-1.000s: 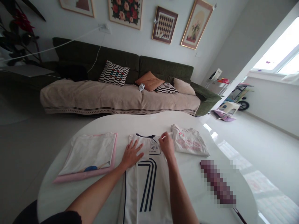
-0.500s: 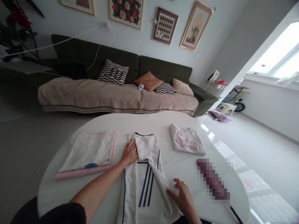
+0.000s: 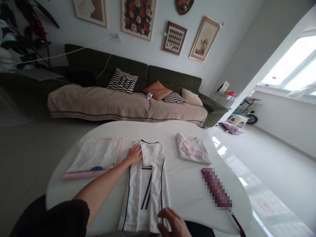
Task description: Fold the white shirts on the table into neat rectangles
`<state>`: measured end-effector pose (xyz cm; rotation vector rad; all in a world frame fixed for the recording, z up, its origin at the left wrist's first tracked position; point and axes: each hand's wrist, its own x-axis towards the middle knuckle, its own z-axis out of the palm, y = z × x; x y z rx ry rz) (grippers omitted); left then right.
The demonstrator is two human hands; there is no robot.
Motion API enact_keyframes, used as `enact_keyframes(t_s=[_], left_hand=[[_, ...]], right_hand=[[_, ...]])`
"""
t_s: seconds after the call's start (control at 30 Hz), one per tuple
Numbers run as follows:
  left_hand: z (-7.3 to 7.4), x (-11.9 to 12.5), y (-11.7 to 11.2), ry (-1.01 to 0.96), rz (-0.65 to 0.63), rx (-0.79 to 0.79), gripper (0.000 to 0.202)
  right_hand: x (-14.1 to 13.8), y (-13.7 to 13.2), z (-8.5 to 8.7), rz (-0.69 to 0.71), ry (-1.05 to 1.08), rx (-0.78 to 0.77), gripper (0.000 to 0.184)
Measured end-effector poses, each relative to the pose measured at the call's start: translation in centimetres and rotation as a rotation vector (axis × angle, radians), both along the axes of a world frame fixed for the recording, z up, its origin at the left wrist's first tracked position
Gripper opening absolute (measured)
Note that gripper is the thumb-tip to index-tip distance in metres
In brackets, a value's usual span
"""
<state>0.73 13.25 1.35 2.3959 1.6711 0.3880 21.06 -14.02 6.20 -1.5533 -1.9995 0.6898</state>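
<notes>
In front of me a white shirt point(image 3: 156, 187) with dark blue piping lies lengthwise on the table. Both its sides are folded in toward the middle, and dark stripes show in the gap between them. My left hand point(image 3: 134, 154) rests flat on the shirt's upper left edge, fingers stretched out, beside the folded sleeve. At the lower right edge, near the hem, is my right hand point(image 3: 174, 224). Its thumb and forefinger are bent but apart, and I see no cloth between them.
A folded white and pink garment point(image 3: 98, 154) lies left on the white table point(image 3: 158, 130). To the right are a folded white shirt with pink print point(image 3: 194, 149) and a pixelated dark red object with a strap point(image 3: 217, 189). A green sofa point(image 3: 172, 74) stands behind.
The shirt's right side has been folded inward over part of the stripes and now lies straight. My right hand has moved down and left to the hem; my left hand stays at the upper left.
</notes>
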Motion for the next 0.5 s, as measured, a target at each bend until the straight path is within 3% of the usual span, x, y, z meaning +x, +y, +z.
enact_keyframes(t_s=[0.1,0.2,0.33,0.4,0.5], left_hand=[[1.0,0.9,-0.8,-0.018,0.107,0.054,0.052],[1.4,3.0,-3.0,-0.035,0.007,0.105,0.052],[0.6,5.2,-5.4,-0.034,-0.131,0.056,0.049],[0.4,5.6,-5.4,-0.031,-0.128,0.001,0.048],[1.1,5.8,-4.8,-0.028,-0.130,-0.069,0.048]], right_hand=[[0.2,1.9,0.0,-0.079,-0.150,0.182,0.037],[-1.2,2.9,-3.6,-0.102,-0.289,0.253,0.057],[-2.6,2.0,-9.0,-0.124,-0.397,0.282,0.073],[-2.5,1.1,-10.2,-0.079,-0.411,0.296,0.081],[-2.0,-0.3,-10.6,-0.071,-0.419,0.305,0.073]])
